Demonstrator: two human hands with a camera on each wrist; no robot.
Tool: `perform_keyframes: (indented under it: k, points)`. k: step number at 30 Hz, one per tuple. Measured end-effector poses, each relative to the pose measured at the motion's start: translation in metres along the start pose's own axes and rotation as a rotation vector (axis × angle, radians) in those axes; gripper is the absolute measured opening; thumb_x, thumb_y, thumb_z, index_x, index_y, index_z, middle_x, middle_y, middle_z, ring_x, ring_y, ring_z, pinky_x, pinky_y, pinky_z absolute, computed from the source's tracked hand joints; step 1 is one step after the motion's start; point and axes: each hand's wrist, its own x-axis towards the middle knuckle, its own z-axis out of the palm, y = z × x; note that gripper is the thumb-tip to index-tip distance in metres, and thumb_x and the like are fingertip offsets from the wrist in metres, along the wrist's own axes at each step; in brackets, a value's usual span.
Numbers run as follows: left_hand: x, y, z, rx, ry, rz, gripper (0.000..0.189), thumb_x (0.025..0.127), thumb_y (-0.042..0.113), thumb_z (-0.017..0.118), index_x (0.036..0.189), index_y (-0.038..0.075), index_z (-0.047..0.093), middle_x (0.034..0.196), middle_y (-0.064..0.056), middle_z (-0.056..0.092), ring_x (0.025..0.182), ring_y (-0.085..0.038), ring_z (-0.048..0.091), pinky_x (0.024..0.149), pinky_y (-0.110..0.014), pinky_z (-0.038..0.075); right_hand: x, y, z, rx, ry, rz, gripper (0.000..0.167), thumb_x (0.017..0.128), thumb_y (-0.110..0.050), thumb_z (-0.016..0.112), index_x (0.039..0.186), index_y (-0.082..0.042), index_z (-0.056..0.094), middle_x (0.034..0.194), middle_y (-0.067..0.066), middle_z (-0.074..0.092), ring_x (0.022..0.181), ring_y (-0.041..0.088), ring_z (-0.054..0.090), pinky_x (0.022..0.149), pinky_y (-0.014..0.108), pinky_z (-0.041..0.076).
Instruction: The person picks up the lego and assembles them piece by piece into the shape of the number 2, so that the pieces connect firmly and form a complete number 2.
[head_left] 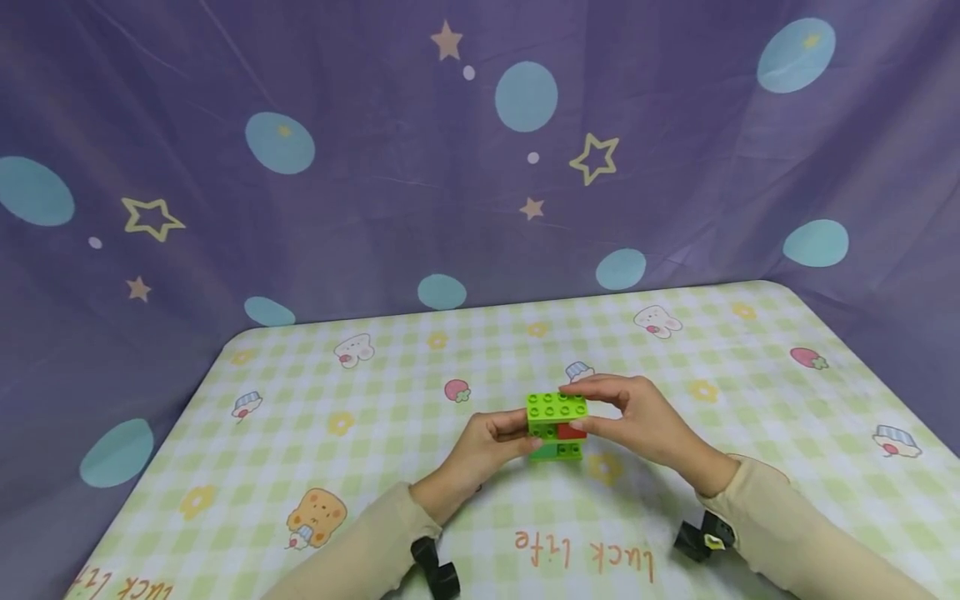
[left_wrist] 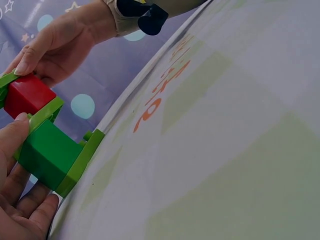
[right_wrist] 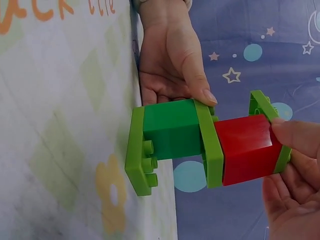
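A stack of toy building bricks stands at the table's middle. From the bottom it has a light green plate (right_wrist: 134, 155), a dark green brick (right_wrist: 172, 130), a second light green plate (right_wrist: 211, 150), a red brick (right_wrist: 250, 150) and a light green top plate (head_left: 557, 407). My left hand (head_left: 483, 450) grips the stack from the left, thumb at the middle plate and fingers behind the dark green brick. From the right, my right hand (head_left: 648, 421) pinches the top plate beside the red brick. The top plate sits offset over the red brick in the right wrist view.
A checked tablecloth (head_left: 405, 500) with printed bears, fruit and flowers covers the table. Behind it hangs a purple curtain (head_left: 360, 233) with stars and blue dots. Black straps with mounts (head_left: 435, 571) are on both wrists.
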Motion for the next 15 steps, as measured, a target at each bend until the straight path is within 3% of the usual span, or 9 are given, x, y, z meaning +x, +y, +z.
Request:
perform_keyframes:
  k: [10, 15]
  points:
    - [-0.0002, 0.0011, -0.0009, -0.005, 0.0, -0.005, 0.043, 0.083, 0.001, 0.069, 0.124, -0.005, 0.058, 0.121, -0.02, 0.061, 0.104, -0.019, 0.064, 0.084, -0.024, 0.052, -0.0025, 0.0043, 0.0024, 0.043, 0.011, -0.012, 0.037, 0.084, -0.01, 0.071, 0.12, -0.007, 0.065, 0.122, 0.006, 0.063, 0.117, 0.007, 0.052, 0.096, 0.018, 0.042]
    - [-0.0005, 0.0006, -0.0013, -0.013, -0.002, 0.0, 0.042, 0.083, 0.0, 0.069, 0.124, -0.005, 0.058, 0.121, -0.02, 0.061, 0.104, -0.019, 0.064, 0.083, -0.024, 0.052, -0.0043, 0.0068, 0.0052, 0.074, 0.016, -0.01, 0.04, 0.085, -0.009, 0.07, 0.124, -0.002, 0.061, 0.126, 0.011, 0.06, 0.12, 0.004, 0.049, 0.097, 0.016, 0.04]
